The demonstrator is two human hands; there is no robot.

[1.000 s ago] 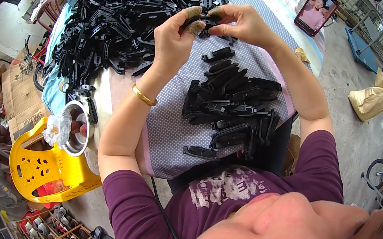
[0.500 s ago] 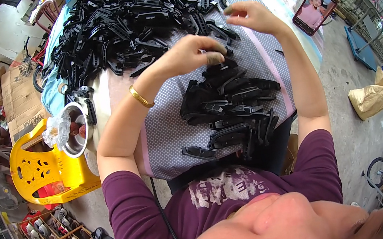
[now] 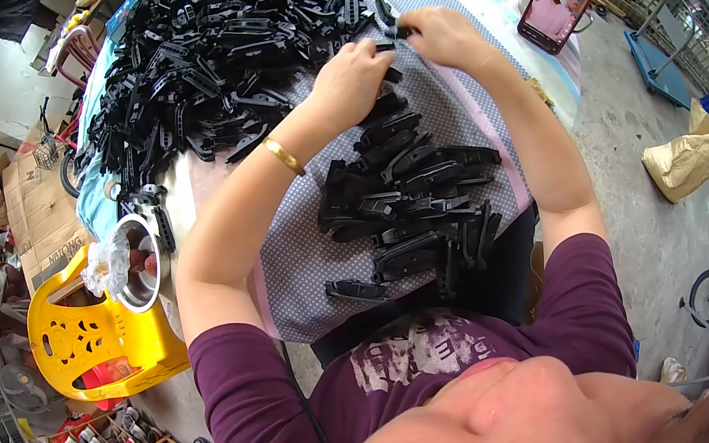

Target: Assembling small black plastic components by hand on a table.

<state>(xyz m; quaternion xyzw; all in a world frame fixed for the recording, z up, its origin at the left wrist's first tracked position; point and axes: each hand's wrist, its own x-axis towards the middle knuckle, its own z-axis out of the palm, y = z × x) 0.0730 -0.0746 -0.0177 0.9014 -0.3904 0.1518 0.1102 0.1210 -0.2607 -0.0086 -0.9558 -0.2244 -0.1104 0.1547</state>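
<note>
My left hand (image 3: 354, 82), with a gold bangle on its wrist, is closed at the front edge of the big heap. A black plastic part (image 3: 383, 45) shows at its fingertips. To its right, my right hand (image 3: 442, 37) pinches the end of another black plastic part (image 3: 404, 31). The two hands are close together but apart. A big heap of black plastic parts (image 3: 242, 40), some long and slotted, covers the far left of the table. Nearer my body lies a smaller pile of similar black parts (image 3: 408, 180).
A dotted cloth (image 3: 293, 273) covers the table. A phone (image 3: 557, 6) showing a picture stands at the right edge. At left, a metal bowl (image 3: 143, 292) with reddish round things and a plastic bag (image 3: 107, 268) stands by a yellow chair (image 3: 145, 333). A tan sack (image 3: 687, 153) sits on the floor right.
Both hands have moved slightly farther from my body and closed. My right hand came down and left toward my left hand, its fingers now on a black part. The view has shifted slightly.
</note>
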